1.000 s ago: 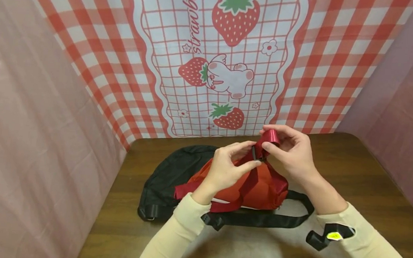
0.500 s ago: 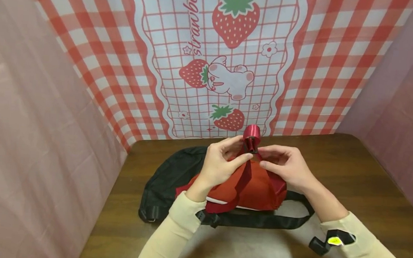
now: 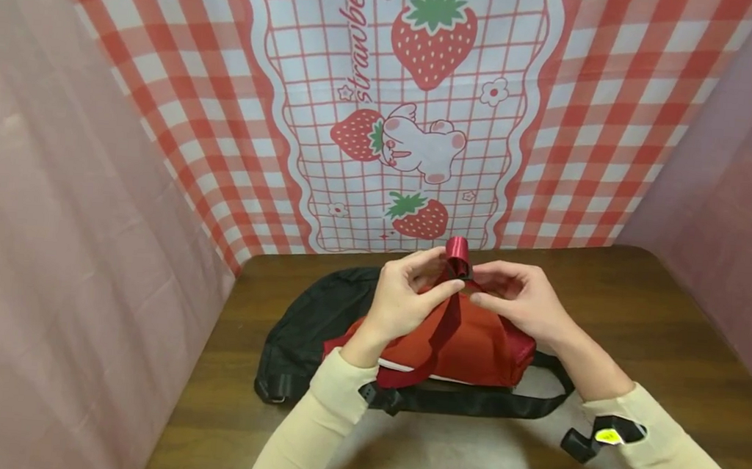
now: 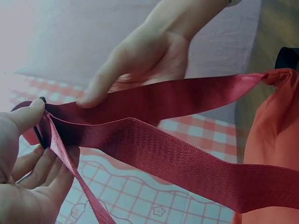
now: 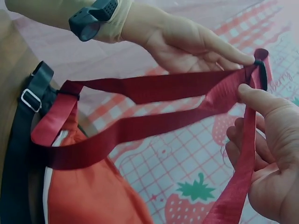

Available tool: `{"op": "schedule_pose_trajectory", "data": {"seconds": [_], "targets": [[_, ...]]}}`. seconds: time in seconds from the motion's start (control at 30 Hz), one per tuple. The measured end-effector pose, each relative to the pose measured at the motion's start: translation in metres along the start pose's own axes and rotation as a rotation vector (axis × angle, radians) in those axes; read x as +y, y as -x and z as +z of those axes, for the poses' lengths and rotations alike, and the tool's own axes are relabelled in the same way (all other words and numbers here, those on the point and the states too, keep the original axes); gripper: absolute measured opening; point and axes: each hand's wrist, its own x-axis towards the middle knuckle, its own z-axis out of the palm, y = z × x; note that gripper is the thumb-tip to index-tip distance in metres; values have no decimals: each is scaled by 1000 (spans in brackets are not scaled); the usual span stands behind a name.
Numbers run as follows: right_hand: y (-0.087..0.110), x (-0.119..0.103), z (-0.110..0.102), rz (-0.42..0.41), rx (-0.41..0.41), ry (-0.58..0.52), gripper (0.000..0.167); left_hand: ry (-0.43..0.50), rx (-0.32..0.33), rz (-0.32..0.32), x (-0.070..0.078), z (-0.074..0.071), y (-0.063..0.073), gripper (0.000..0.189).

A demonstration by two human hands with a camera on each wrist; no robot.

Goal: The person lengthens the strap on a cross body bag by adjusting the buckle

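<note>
A dark red webbing strap [image 4: 182, 161] runs up from an orange-red bag [image 3: 480, 346] and passes through a black slider buckle [image 5: 262, 74]. Its top forms a small loop [image 3: 457, 250] standing above both hands. My left hand [image 3: 404, 296] pinches the buckle between thumb and fingers, as the left wrist view shows. On the other side, my right hand [image 3: 523, 298] pinches the strap just beside the buckle, thumb [image 5: 257, 99] against the webbing. A loose strap tail [image 4: 77, 172] hangs down from the buckle. The inside of the buckle is mostly hidden.
Behind and left of the orange-red bag lies a black bag [image 3: 311, 332]. Its black strap [image 3: 489, 403] loops along the front on the wooden table [image 3: 661, 323]. A strawberry-print cloth [image 3: 410, 134] hangs at the back, with pink curtains [image 3: 73, 203] at the sides.
My right hand moved down and left from the top of the loop to the strap beside the buckle. The loop shifted left, then dipped slightly. My left hand kept its hold.
</note>
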Motion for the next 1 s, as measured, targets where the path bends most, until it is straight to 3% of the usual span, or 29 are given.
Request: {"op": "schedule_pose_trajectory", "data": {"seconds": [0.13, 0.37, 0.5, 0.73, 0.87, 1.0], "targets": [[4, 3, -4, 32, -24, 4, 35, 6, 14, 3, 1, -2, -1, 48], [2, 2, -4, 24, -42, -40, 36, 25, -19, -32, 4, 0, -1, 49], [3, 0, -4, 40, -40, 6, 36, 5, -5, -24, 5, 0, -2, 49], [-1, -21, -2, -26, 30, -38, 42, 1, -5, -23, 1, 1, 1, 49], [-10, -39, 1, -93, 29, 33, 49, -15, -12, -7, 1, 2, 1, 48], [-12, -41, 0, -84, -9, 106, 53, 5, 6, 3, 3, -1, 1, 47]]}}
